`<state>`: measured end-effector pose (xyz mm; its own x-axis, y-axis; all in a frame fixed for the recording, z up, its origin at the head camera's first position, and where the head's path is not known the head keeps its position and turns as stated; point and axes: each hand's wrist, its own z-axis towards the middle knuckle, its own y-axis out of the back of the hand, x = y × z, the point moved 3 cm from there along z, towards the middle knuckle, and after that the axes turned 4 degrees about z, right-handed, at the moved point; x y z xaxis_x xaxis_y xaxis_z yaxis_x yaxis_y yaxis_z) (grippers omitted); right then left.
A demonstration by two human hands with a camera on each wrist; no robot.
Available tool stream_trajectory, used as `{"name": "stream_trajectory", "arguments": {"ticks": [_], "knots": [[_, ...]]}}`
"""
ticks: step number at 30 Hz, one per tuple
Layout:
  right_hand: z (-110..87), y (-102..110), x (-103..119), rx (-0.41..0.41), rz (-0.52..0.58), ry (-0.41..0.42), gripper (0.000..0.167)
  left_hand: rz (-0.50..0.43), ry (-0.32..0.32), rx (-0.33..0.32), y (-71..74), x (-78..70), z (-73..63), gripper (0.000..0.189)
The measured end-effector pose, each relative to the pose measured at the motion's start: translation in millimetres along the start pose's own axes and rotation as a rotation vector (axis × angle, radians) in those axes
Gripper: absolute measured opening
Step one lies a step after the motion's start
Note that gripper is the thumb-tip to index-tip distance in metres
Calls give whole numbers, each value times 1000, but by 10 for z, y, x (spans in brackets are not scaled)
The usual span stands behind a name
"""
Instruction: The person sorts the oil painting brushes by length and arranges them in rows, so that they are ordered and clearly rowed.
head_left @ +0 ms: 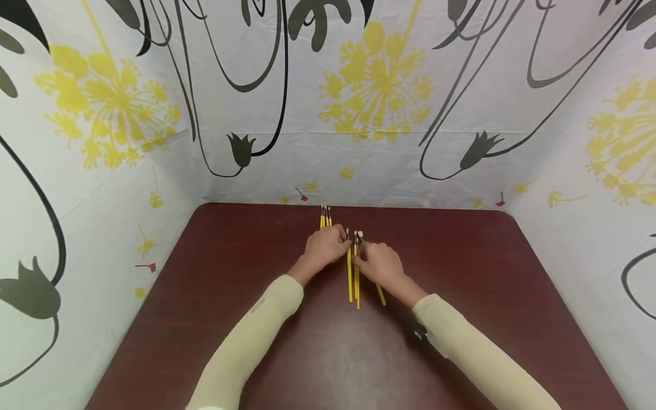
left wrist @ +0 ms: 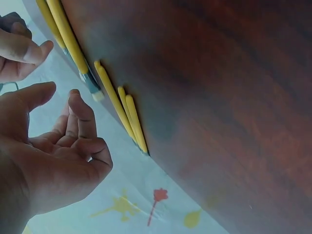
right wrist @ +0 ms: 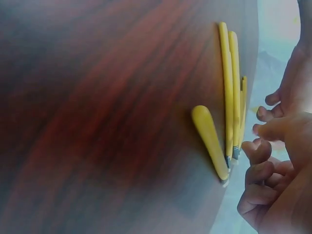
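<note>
Several yellow-handled paintbrushes lie on the dark red table, bristles toward the far edge. My left hand reaches over between a far-left cluster of brushes and a single brush. In the left wrist view, thumb and forefinger stand apart with nothing between them, beside a brush with pale bristles. My right hand hovers over the rightmost brush, whose middle it hides. Its fingers are loosely bent in the right wrist view, beside the brush handles, holding nothing visible.
A white cloth with yellow flowers and dark stems hangs behind the table's far edge and along both sides. A small dark object shows beneath the right sleeve. The left sleeve crosses the near table.
</note>
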<state>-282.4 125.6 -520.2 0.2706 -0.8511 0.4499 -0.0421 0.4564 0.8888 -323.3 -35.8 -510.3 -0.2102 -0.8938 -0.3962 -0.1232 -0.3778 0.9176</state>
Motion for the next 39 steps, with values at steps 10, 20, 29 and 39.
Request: {"name": "stream_trajectory", "arguments": {"ticks": [10, 20, 29, 39], "knots": [[-158, -33, -83, -12, 15, -66, 24, 53, -52, 23, -134, -132, -124, 14], [-234, -82, -70, -17, -4, -110, 29, 130, -73, 20, -197, -238, -127, 37], [-253, -107, -44, 0, -17, -118, 41, 175, -49, -10, -227, -245, -92, 54], [-248, -101, -22, 18, -32, -138, 37, 198, -26, 33, -234, -303, -78, 42]]}}
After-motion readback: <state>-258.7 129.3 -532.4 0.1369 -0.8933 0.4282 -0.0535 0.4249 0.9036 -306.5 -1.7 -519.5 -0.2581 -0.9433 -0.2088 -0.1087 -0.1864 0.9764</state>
